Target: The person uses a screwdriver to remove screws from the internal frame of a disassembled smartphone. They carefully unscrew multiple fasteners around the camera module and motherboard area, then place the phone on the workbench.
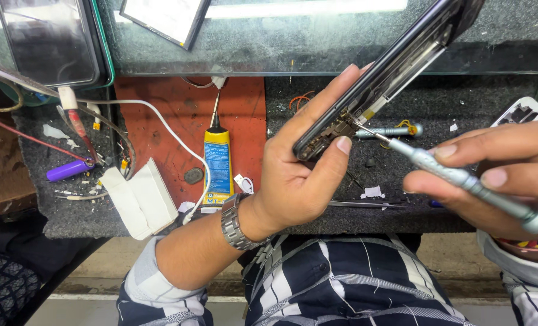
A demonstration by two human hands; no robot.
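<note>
In the centre of the frame the left hand (299, 175) holds a dark smartphone (383, 75) edge-on, tilted so that it runs from the thumb up toward the upper right of the frame. Its grip is closed around the phone's lower end, thumb pressed on the near side and fingers behind. The phone's open edge shows inner metal parts. A metal wristwatch (235, 222) sits on that wrist.

At the right of the frame the right hand (498, 175) holds a slim silver screwdriver (462, 175), its grip closed on the shaft with fingertips and thumb. The tool's fine tip touches the phone's exposed lower end, just beside the left thumb.

Below the hands lies the dark tabletop (317, 102). A yellow glue tube (217, 163) lies on a red mat (172, 121) left of centre, with a white charger block (139, 199) and its white cable (160, 121) beside it. A purple pen-like tool (70, 170) lies at the left. Tweezers (365, 204) rest on the tabletop just under the left hand. Another dark phone (48, 39) lies in the upper left of the frame.
</note>
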